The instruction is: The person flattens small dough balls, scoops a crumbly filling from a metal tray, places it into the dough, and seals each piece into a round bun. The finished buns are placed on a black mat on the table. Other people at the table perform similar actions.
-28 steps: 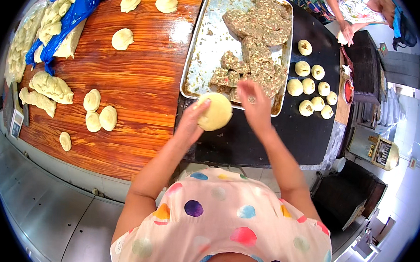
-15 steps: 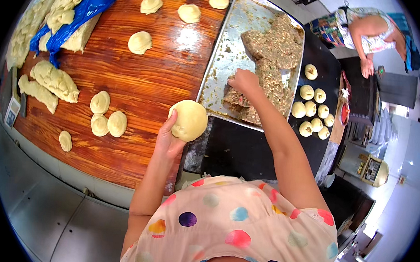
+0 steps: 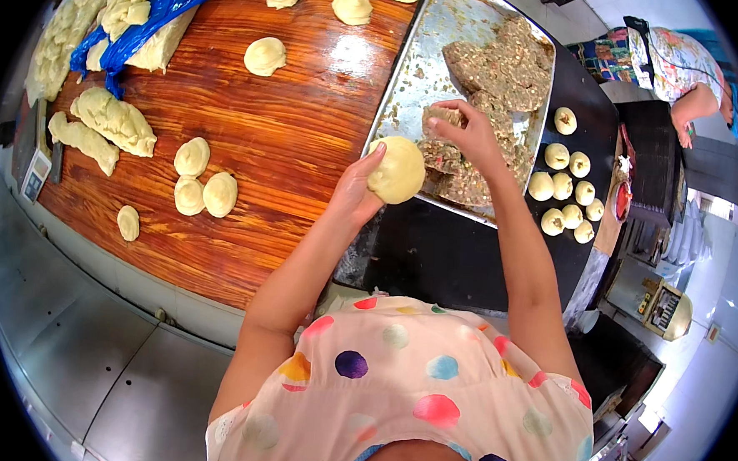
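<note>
My left hand (image 3: 354,190) holds a flat round of pale yellow dough (image 3: 398,173) by its left and lower edge, with the thumb on top. It hovers by the tray's near left edge. Over the metal tray (image 3: 426,41), my right hand (image 3: 475,137) is closed on a lump of filling (image 3: 444,116), brownish and flecked with bits. Beneath and beyond that hand lies the main mass of the same chunky filling (image 3: 503,66). The undersides of both hands are hidden.
Dough rounds (image 3: 265,56) dot the wooden table, with two dough logs (image 3: 112,121) and bulk dough under blue plastic (image 3: 159,23) at left. Filled buns (image 3: 561,186) stand on a black surface right of the tray. Another person's arm (image 3: 697,110) shows at far right.
My left hand has brought the dough round rightward and up, beside the tray. The right hand has lifted from the filling with a lump. The view has shifted slightly.
</note>
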A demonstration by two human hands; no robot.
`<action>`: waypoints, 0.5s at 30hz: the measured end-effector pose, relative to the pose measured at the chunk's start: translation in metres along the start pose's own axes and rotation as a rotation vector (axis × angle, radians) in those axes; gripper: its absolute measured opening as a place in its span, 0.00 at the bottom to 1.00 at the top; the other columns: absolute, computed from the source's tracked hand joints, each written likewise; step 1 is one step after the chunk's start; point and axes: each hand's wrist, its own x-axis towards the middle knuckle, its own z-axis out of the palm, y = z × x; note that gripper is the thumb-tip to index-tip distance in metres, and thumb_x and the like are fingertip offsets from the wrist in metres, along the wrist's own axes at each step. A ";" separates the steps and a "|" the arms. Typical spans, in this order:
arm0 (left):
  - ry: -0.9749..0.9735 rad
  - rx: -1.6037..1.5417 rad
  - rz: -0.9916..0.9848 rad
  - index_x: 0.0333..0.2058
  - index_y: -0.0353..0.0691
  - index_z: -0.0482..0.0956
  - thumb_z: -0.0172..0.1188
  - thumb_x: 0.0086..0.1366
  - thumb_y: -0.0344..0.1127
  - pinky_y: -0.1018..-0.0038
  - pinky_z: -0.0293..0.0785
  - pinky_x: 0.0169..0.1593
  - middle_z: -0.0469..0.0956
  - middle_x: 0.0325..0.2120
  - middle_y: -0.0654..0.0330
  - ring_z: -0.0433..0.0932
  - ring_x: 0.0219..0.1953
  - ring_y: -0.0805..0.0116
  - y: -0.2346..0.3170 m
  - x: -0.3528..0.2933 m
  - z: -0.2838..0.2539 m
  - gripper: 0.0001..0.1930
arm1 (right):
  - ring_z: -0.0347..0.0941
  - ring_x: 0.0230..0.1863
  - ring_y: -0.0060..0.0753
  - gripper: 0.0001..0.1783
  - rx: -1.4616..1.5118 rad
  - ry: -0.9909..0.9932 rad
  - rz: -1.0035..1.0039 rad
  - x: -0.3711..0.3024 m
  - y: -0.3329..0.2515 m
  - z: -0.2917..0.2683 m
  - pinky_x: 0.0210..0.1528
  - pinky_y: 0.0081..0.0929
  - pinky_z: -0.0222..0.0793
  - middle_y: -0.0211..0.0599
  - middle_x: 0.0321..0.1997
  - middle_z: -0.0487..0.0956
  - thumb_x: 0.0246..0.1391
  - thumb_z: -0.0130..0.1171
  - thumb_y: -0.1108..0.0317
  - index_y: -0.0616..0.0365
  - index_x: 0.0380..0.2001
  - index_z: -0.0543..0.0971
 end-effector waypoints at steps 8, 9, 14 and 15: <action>-0.070 0.049 -0.138 0.47 0.40 0.75 0.57 0.66 0.54 0.68 0.78 0.50 0.78 0.42 0.59 0.79 0.45 0.66 -0.063 0.030 0.069 0.23 | 0.64 0.60 0.57 0.28 -0.335 0.428 -0.506 -0.113 0.012 0.027 0.61 0.45 0.61 0.53 0.58 0.68 0.57 0.58 0.52 0.62 0.53 0.72; -0.061 0.063 -0.123 0.47 0.40 0.74 0.57 0.67 0.53 0.66 0.78 0.49 0.78 0.43 0.58 0.78 0.46 0.65 -0.075 0.035 0.074 0.22 | 0.63 0.61 0.59 0.29 -0.287 0.450 -0.483 -0.120 0.019 0.022 0.63 0.46 0.59 0.54 0.61 0.66 0.58 0.56 0.52 0.63 0.54 0.71; -0.089 0.106 -0.135 0.49 0.40 0.73 0.59 0.67 0.46 0.59 0.75 0.54 0.77 0.46 0.56 0.77 0.50 0.60 -0.127 0.039 0.110 0.19 | 0.55 0.68 0.57 0.30 -0.008 0.698 -0.381 -0.165 0.043 -0.032 0.68 0.41 0.51 0.56 0.69 0.56 0.63 0.51 0.51 0.65 0.58 0.68; -0.050 0.151 -0.116 0.50 0.41 0.74 0.60 0.66 0.47 0.58 0.73 0.56 0.78 0.46 0.56 0.77 0.50 0.61 -0.140 0.039 0.115 0.20 | 0.54 0.69 0.50 0.28 0.245 0.792 -0.341 -0.174 0.048 -0.039 0.68 0.39 0.51 0.55 0.70 0.56 0.65 0.47 0.53 0.65 0.58 0.68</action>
